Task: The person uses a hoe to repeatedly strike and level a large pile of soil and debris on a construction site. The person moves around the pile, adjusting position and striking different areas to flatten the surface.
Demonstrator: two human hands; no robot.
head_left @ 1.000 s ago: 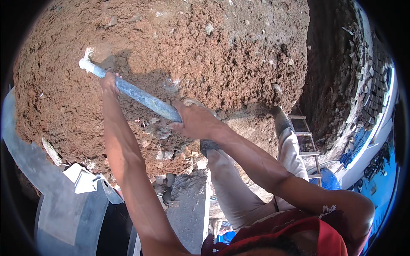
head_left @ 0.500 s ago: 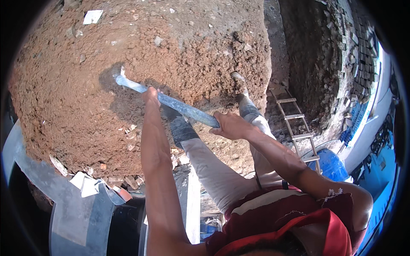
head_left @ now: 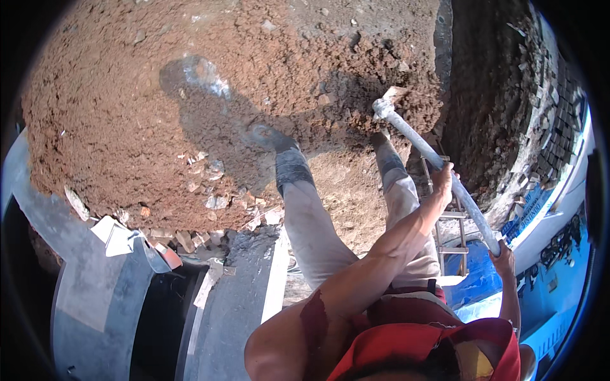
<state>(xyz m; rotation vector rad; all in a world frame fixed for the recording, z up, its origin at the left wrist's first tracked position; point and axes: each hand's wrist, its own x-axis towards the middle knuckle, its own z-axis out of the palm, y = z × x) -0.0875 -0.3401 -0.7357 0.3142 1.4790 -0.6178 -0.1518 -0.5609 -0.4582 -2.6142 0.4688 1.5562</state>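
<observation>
A grey-handled digging tool [head_left: 438, 165], blade sunk in the red soil mound [head_left: 159, 127] at two o'clock, is clamped by left hand [head_left: 443, 180] and right hand [head_left: 502, 254]; a drag of loosened earth is judged due.

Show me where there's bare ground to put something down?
The wide reddish soil mound left of the person's boots is mostly bare. It is crowded along its lower edge, where broken rubble lies, and at right, where both hands grip the long tool handle beside the ladder.
</observation>
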